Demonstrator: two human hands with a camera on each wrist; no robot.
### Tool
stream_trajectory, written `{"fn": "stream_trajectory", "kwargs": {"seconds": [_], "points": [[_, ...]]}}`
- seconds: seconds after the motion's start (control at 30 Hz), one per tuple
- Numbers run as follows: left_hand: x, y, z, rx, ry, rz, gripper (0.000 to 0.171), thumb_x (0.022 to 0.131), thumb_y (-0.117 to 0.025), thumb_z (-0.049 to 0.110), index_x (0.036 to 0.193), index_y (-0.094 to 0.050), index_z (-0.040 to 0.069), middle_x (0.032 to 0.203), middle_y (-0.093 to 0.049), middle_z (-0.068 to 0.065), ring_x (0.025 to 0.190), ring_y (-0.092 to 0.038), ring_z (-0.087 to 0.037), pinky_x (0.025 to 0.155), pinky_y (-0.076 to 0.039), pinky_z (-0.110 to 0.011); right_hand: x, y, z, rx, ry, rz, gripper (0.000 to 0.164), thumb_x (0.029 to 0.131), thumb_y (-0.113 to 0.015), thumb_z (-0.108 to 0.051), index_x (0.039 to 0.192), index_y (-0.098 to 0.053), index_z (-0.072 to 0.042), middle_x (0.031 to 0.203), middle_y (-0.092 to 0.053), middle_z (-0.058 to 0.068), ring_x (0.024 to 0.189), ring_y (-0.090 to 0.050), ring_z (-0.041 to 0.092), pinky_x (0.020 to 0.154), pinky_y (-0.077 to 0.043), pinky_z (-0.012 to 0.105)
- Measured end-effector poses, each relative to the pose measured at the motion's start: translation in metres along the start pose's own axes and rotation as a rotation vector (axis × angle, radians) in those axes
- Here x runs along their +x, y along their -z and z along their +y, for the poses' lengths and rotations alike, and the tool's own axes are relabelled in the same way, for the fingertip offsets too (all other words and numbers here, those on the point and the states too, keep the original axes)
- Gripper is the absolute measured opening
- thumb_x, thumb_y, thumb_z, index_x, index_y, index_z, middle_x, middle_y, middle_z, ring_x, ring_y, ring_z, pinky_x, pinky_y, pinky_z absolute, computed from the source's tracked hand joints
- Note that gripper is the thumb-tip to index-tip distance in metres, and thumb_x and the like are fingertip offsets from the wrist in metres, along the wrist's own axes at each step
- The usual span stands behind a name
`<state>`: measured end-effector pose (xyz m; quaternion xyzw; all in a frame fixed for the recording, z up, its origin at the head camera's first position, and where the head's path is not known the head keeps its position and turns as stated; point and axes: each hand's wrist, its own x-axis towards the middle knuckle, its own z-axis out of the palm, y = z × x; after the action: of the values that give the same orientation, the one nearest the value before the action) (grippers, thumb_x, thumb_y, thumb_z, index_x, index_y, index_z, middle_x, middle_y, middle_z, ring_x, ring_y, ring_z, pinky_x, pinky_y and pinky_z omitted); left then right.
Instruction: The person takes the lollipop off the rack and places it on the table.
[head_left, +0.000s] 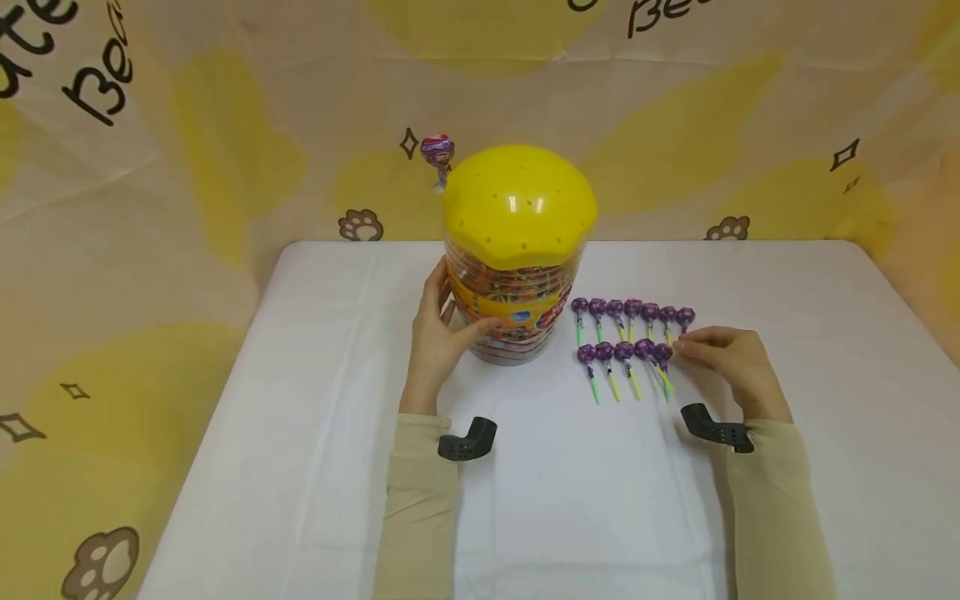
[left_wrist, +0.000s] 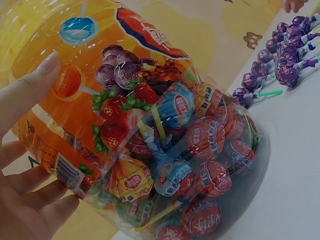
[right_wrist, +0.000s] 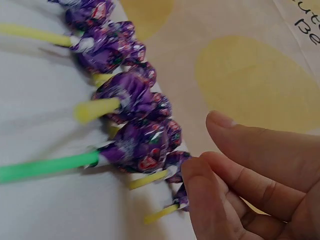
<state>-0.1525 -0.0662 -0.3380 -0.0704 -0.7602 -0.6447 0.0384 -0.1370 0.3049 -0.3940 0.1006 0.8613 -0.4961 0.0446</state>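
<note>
Your left hand (head_left: 435, 337) cups clear plastic lollipop jar with yellow lid (head_left: 517, 258), fingers loosely spread. Your right hand (head_left: 723, 354), fingers half-curled, touches last purple-wrapped lollipop (head_left: 663, 354), front row.

jar (left_wrist: 150, 125) base cut off below, far lollipop (head_left: 437, 152) stick hidden — label print unreadable
</note>
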Motion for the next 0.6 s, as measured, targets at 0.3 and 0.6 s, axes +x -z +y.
{"fn": "stream_trajectory", "kwargs": {"seconds": [0.3, 0.6], "points": [[0.000, 0.001, -0.002, -0.001, -0.004, 0.004, 0.091, 0.078, -0.076, 0.004, 0.149, -0.019, 0.003, 0.153, -0.023, -0.014, 0.138, -0.027, -0.030, 0.113, -0.027, -0.038, -0.010, 0.000, -0.022, 0.179, 0.090, 0.152, 0.023, 0.085, -0.072, -0.020, 0.101, -0.070, -0.003, 0.082, -0.068, -0.014, 0.076, -0.063, 0.004, 0.072, -0.048, 0.012], [-0.001, 0.001, -0.002, -0.008, -0.017, 0.004, 0.091, 0.078, -0.077, 0.005, 0.149, -0.020, 0.005, 0.153, -0.024, -0.013, 0.138, -0.026, -0.030, 0.113, -0.027, -0.038, -0.022, -0.010, -0.066, 0.410, 0.219, 0.210, 0.014, 0.083, -0.072, -0.006, 0.097, -0.074, -0.004, 0.082, -0.070, -0.007, 0.077, -0.065, 0.009, 0.074, -0.050, 0.014]]}}
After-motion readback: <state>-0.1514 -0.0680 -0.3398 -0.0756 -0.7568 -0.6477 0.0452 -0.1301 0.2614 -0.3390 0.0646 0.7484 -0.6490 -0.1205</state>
